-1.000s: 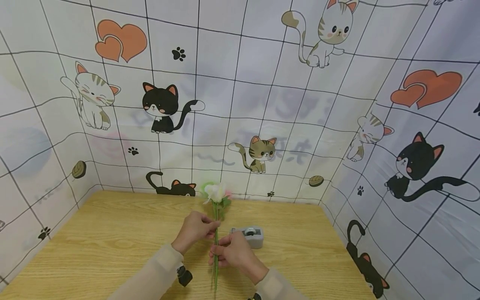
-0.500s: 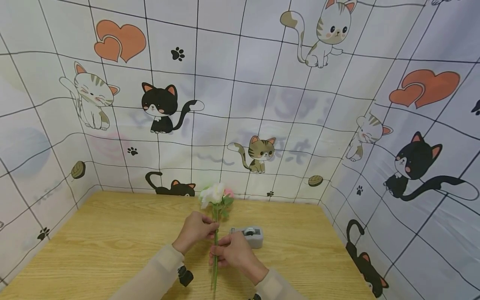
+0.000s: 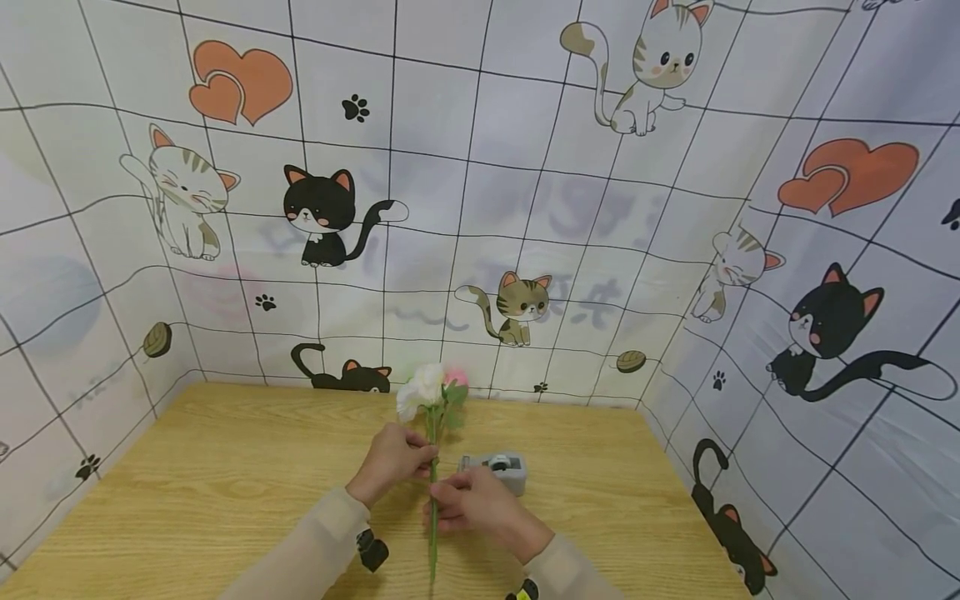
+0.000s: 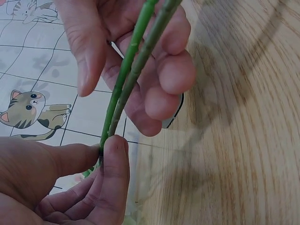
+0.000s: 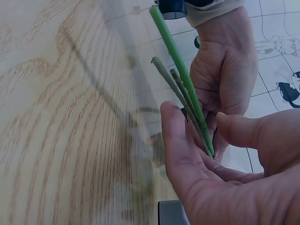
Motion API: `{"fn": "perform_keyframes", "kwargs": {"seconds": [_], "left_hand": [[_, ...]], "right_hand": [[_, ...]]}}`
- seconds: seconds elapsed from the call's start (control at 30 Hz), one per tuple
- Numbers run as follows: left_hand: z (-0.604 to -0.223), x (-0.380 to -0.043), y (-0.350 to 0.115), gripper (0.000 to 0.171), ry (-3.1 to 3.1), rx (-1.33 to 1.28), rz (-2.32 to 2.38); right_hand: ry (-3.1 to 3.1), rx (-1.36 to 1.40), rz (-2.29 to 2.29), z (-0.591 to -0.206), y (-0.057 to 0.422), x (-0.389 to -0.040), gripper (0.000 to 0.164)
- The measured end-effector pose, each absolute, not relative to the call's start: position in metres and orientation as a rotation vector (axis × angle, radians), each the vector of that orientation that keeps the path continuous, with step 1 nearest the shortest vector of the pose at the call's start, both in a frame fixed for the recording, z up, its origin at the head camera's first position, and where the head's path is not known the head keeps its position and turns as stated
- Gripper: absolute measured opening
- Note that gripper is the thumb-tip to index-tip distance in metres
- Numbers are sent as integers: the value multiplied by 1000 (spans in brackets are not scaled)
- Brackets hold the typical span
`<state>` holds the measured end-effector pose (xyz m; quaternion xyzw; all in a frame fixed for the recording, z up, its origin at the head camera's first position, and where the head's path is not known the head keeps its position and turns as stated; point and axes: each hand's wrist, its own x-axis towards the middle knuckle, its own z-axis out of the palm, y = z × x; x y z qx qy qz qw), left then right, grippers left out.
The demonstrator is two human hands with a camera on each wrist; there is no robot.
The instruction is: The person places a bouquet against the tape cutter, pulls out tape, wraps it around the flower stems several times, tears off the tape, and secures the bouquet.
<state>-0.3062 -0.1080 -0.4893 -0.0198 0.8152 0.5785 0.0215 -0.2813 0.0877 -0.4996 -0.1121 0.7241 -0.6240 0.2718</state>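
Note:
My left hand (image 3: 393, 457) pinches a small bunch of artificial flowers just below the blooms, thumb against fingers. At the top are white flowers (image 3: 426, 385), with a pink flower (image 3: 455, 379) and green leaves beside them. The green stems (image 3: 433, 550) point down toward me; in the right wrist view, three stem ends (image 5: 176, 56) show, of unequal length. Lower down, my right hand (image 3: 483, 504) is loosely around the stems. Its thumb stands away from them in both wrist views, and the curved fingers lie behind them without a grip.
A grey tape dispenser (image 3: 510, 472) stands on the wooden table (image 3: 255, 467), just behind my right hand. Cat-print cloth (image 3: 450, 208) hangs behind the table and along its sides. Dark wrist cameras (image 3: 371, 550) sit near the sleeves.
The blooms have turned, bringing the white flowers left and the pink one into clearer view. My right hand has loosened on the stems and shifted slightly right. The left hand stays in place.

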Motion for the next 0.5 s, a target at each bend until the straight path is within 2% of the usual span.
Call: {"fn": "perform_keyframes", "kwargs": {"seconds": [0.5], "left_hand": [[-494, -308, -106, 15, 2468, -13, 1849]], "right_hand": [[1823, -298, -1669, -498, 89, -282, 33]]}}
